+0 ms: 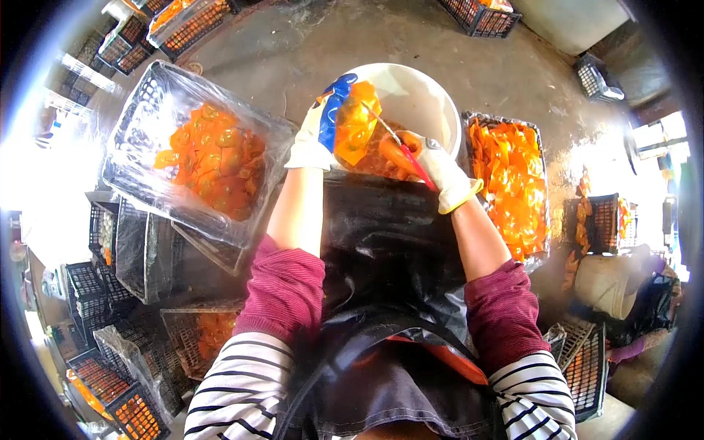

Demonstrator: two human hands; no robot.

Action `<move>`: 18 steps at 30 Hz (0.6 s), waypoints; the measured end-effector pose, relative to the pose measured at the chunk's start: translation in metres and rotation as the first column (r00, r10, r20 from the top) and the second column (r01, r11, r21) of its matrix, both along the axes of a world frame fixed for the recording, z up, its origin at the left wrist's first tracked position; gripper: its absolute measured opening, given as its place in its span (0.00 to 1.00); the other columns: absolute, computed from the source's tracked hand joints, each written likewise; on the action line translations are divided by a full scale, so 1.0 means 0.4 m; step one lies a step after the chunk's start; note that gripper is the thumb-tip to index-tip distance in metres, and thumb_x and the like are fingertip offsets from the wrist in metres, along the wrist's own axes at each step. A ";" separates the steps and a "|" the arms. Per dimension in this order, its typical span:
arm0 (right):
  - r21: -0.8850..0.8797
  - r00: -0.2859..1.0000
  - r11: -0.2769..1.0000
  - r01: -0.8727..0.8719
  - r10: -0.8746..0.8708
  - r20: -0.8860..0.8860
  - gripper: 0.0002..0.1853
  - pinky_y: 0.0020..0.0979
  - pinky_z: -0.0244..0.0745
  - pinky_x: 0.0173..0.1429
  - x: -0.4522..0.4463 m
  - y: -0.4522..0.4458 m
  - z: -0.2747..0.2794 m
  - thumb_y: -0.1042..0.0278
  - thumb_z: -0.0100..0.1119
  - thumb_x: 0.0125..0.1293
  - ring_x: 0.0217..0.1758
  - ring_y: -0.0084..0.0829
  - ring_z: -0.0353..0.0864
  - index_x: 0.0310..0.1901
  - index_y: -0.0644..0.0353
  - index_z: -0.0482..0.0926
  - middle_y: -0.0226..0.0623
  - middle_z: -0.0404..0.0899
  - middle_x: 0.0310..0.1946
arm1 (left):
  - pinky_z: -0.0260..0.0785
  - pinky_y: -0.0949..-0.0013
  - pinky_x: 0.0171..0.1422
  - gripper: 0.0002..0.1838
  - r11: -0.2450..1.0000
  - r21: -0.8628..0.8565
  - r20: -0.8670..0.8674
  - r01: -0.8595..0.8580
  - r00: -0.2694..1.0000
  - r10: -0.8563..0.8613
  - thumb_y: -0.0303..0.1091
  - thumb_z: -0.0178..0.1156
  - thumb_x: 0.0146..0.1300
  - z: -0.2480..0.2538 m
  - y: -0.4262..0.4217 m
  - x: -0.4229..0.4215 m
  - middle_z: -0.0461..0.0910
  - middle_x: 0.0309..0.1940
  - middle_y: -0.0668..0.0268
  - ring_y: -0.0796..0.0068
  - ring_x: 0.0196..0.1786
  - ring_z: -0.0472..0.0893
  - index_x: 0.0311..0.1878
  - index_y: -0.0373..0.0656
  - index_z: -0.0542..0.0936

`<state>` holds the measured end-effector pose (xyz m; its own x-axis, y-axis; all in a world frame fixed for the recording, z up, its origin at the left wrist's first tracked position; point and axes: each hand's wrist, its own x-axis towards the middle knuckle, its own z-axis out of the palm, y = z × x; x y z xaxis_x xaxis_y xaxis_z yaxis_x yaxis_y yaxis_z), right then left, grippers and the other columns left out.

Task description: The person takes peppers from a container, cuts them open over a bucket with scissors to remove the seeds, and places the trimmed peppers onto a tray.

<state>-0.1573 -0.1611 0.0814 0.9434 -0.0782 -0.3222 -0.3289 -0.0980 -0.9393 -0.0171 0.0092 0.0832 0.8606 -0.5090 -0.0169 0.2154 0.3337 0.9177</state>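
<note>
My left hand [323, 125], in a white glove with blue on the fingers, holds a flat orange piece [357, 123] up over a large white tub [433, 92]. The fingers are closed on its left edge. Gloved in white and orange, my right hand [425, 163] grips a thin tool with a red handle [418, 167]. The tool's metal tip reaches the orange piece's right side. Below both hands, more orange-brown material [381, 158] lies inside the tub.
A plastic-lined crate [128, 165] with orange pieces stands left of the tub, another crate [544, 158] full of them at the right. Black crates [88, 293] are stacked at the lower left. At the far right are a white bucket [605, 282] and part of another person [631, 346].
</note>
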 end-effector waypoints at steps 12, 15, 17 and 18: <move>-0.261 0.999 0.965 -0.015 0.022 0.024 0.15 0.23 0.69 0.29 0.002 -0.002 -0.052 0.59 0.61 0.65 0.25 0.22 0.75 0.47 0.61 0.79 0.29 0.79 0.31 | 0.70 0.69 0.57 0.21 0.968 0.246 0.271 -0.039 0.962 -0.030 0.43 0.55 0.67 -0.033 0.034 0.034 0.80 0.51 0.56 0.69 0.53 0.79 0.55 0.37 0.77; -0.071 0.994 0.991 0.111 -0.110 0.013 0.18 0.22 0.70 0.27 0.009 -0.012 -0.030 0.59 0.60 0.66 0.23 0.24 0.75 0.51 0.62 0.78 0.32 0.80 0.33 | 0.66 0.69 0.64 0.24 0.992 0.099 0.036 -0.072 0.997 0.069 0.46 0.55 0.68 -0.005 0.008 0.016 0.77 0.57 0.62 0.71 0.59 0.75 0.61 0.41 0.74; 0.336 0.958 0.912 0.237 -0.277 0.078 0.20 0.23 0.73 0.27 0.014 -0.020 -0.041 0.62 0.59 0.66 0.23 0.28 0.78 0.55 0.64 0.75 0.39 0.81 0.38 | 0.65 0.69 0.64 0.23 0.999 0.051 -0.051 0.019 0.999 -0.016 0.41 0.51 0.71 0.007 0.012 0.001 0.72 0.61 0.68 0.75 0.62 0.71 0.65 0.42 0.69; 0.361 0.959 0.905 0.225 -0.271 0.081 0.20 0.24 0.74 0.27 0.015 -0.027 -0.056 0.62 0.59 0.66 0.24 0.28 0.79 0.56 0.64 0.74 0.40 0.81 0.38 | 0.67 0.71 0.62 0.23 0.990 0.061 -0.029 0.125 0.992 -0.123 0.38 0.51 0.71 -0.024 0.010 0.022 0.74 0.59 0.67 0.76 0.61 0.72 0.67 0.41 0.68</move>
